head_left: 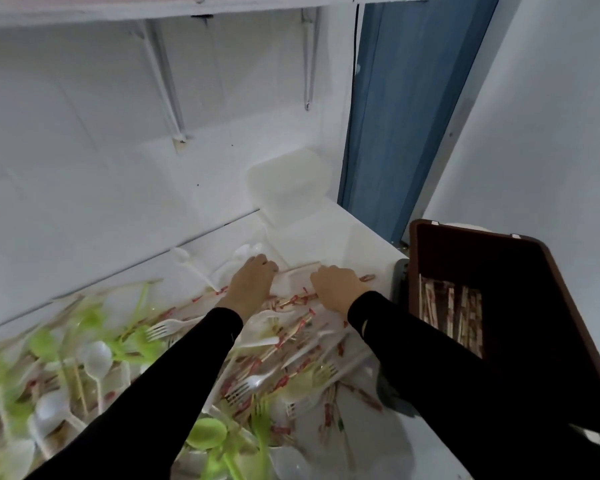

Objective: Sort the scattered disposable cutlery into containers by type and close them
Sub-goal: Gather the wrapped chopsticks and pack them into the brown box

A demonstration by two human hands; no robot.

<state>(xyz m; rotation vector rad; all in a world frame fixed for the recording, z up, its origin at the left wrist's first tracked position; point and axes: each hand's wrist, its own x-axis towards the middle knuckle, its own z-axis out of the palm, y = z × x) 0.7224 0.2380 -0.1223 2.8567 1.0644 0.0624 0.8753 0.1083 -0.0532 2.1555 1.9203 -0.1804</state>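
Bare counter [361, 242] at far right, stacked containers [288, 181] blocking back corner, cutlery heap [84, 358] covering near left, brown crate [482, 261] along right edge

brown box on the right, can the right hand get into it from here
Probably yes: the brown box stands open-topped just beside the right hand, nothing tall rises between them, and wrapped chopsticks lie inside.

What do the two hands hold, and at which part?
It cannot be told: the left hand and right hand lie curled over wrapped chopsticks, their fingertips hidden.
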